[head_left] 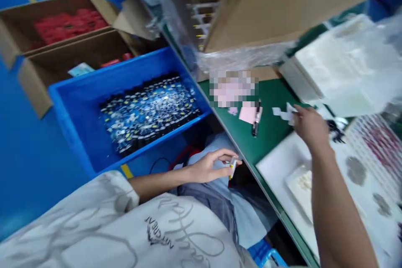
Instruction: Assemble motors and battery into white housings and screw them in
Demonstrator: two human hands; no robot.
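My left hand (211, 166) is closed over my lap by the table edge, its thumb and fingers pinching a small white and yellow piece (233, 166). Out over the green table, my right hand (310, 127) has its fingertips together on a small white slip (289, 114); blur hides whether it is paper or plastic. Left of that hand, a black pen (256, 123) lies beside a pink paper note (247, 113). Under my right forearm is a white tray (295, 184) with small pale pieces in it.
A blue bin (78, 130) holding many packed black, white and yellow items stands at left. Behind it are cardboard boxes (34, 86), one with red items. A large carton (251, 12) rises at the back; white stacked trays (333, 63) sit at right on the green table (270, 146).
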